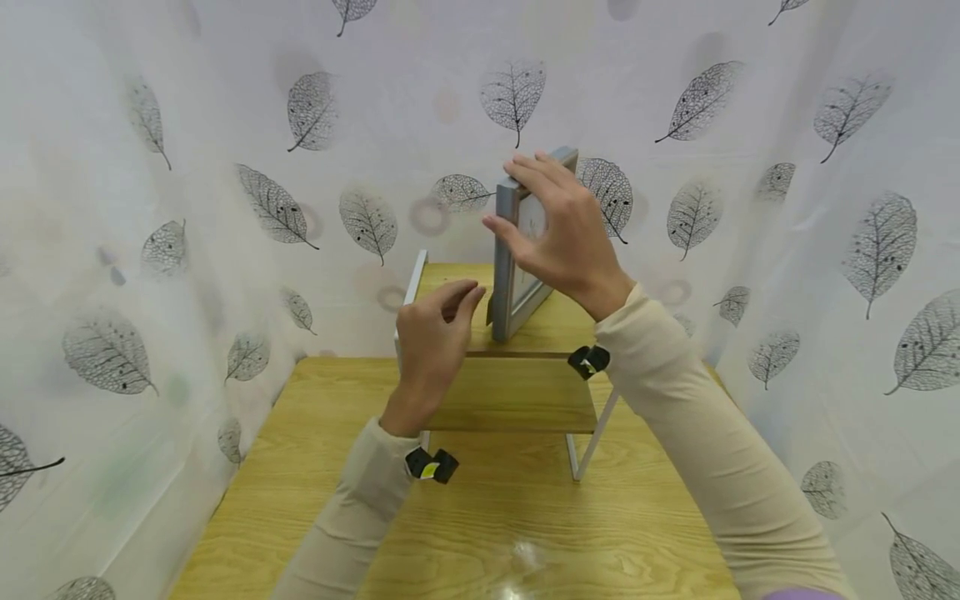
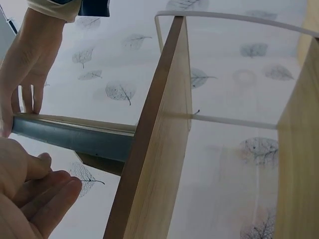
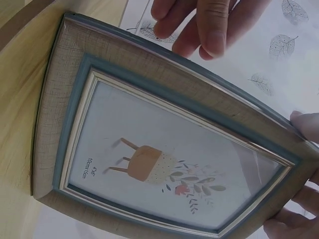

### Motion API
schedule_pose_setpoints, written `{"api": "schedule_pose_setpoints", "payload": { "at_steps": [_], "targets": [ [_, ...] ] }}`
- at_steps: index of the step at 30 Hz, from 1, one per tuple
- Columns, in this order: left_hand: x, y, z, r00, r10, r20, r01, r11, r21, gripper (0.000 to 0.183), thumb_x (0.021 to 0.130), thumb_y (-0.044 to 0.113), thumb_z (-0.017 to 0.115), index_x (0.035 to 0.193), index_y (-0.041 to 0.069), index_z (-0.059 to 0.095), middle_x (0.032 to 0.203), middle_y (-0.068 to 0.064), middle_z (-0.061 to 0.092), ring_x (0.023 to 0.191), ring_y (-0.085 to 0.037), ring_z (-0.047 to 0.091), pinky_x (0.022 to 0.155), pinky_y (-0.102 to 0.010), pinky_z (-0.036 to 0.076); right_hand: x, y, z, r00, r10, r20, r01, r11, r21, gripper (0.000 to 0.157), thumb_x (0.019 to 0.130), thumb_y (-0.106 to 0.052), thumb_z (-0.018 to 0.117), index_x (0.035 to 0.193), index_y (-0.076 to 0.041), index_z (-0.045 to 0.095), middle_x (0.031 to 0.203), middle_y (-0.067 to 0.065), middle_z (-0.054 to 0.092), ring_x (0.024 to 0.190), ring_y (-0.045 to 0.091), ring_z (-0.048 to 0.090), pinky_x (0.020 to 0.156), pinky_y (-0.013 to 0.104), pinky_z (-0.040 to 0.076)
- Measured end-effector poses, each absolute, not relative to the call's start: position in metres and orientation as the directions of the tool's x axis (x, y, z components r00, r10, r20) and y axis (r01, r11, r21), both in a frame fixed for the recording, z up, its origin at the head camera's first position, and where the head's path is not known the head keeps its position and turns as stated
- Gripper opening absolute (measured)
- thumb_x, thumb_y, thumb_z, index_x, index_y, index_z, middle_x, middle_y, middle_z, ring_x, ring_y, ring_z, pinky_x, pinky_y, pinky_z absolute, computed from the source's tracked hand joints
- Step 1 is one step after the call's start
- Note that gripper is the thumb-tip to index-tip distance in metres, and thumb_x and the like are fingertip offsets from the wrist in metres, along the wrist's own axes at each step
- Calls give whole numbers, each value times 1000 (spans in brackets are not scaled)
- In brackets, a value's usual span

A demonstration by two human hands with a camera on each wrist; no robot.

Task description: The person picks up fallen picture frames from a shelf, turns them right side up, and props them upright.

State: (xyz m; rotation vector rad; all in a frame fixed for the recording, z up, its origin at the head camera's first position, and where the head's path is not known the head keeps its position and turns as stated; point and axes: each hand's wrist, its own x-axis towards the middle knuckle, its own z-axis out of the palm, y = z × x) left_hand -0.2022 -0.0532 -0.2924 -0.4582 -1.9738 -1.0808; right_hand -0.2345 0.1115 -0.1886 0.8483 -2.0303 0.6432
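Note:
A grey-blue picture frame [image 1: 504, 258] stands upright on the upper board [image 1: 457, 273] of a small wooden shelf. My right hand [image 1: 566, 229] grips it at the top, thumb on the near edge and fingers over the upper side. Beside the back of the frame is my left hand [image 1: 435, 333], its thumb and fingertips close together and nothing visible between them. A dark support leg [image 2: 102, 163] sticks out from the frame's back near those fingertips. In the right wrist view the frame's front [image 3: 114, 59] shows a drawing of a plant pot on legs, behind glass.
The two-tier shelf has a lower board [image 1: 517, 396] and white metal legs [image 1: 592, 442]. It stands on a wood-grain table [image 1: 480, 525]. Leaf-patterned curtains [image 1: 247, 83] hang behind and on both sides.

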Motion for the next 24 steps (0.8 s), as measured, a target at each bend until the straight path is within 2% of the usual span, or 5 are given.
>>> {"api": "schedule_pose_setpoints", "payload": {
  "at_steps": [10,19,24],
  "targets": [
    [-205,-58,-296,-665,-24,747,604,572,556,19,90,18,66,100,4,73,90,-5,73,70,-9,68,64,-20,55,-238,114,-188,-421,-352,836,-778,615,-133,52,85,-29,70,127,-3,57,130,13,57,130,25,44,110,31,31],
    [-206,-58,-296,-684,-1,729,602,564,565,19,90,17,66,102,4,72,85,-5,73,66,-7,66,60,-19,54,-240,118,-185,-420,-374,827,-809,568,-154,51,84,-26,71,127,-2,58,131,11,56,131,22,43,109,30,32],
    [-206,-58,-295,-701,22,713,602,554,575,19,90,17,65,103,4,72,92,-6,73,73,-10,68,65,-20,55,-241,121,-184,-425,-390,816,-825,539,-172,52,84,-24,73,128,-3,57,132,10,56,131,19,42,109,28,31]
  ]
}}
